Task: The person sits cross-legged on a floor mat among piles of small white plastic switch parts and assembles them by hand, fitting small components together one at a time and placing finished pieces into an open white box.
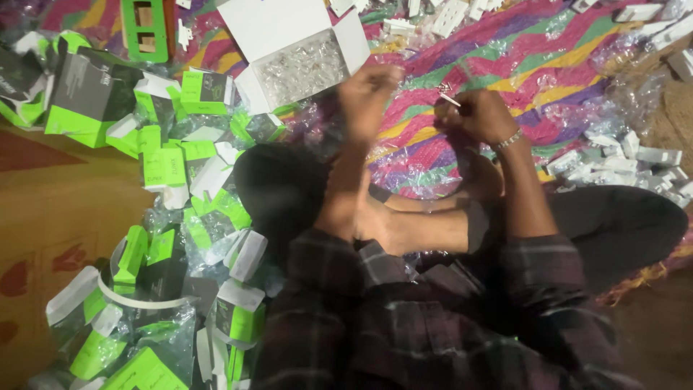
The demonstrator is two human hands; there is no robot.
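Green cartons (162, 162) are lying in reach beside the person. Right hand (480, 115) is pinching a small metal piece (447, 95), left hand (369, 90) curling closed near the open white box (292, 50); its contents I cannot tell.

The cloth (505, 58) on the floor is striped in pink, purple, green and yellow, in wavy bands; the open box (292, 43) is white, its contents clear and glinting; the small cartons (206, 90) heaped to one side are bright green, white and dark grey; the frame (146, 29) is green; the plugs (621, 162) are white; the shirt sleeves (433, 318) are dark plaid with pale lines; the trousers (613, 224) are black; the bracelet (509, 139) is silvery; the floor (58, 209) is brown-orange with red shapes.
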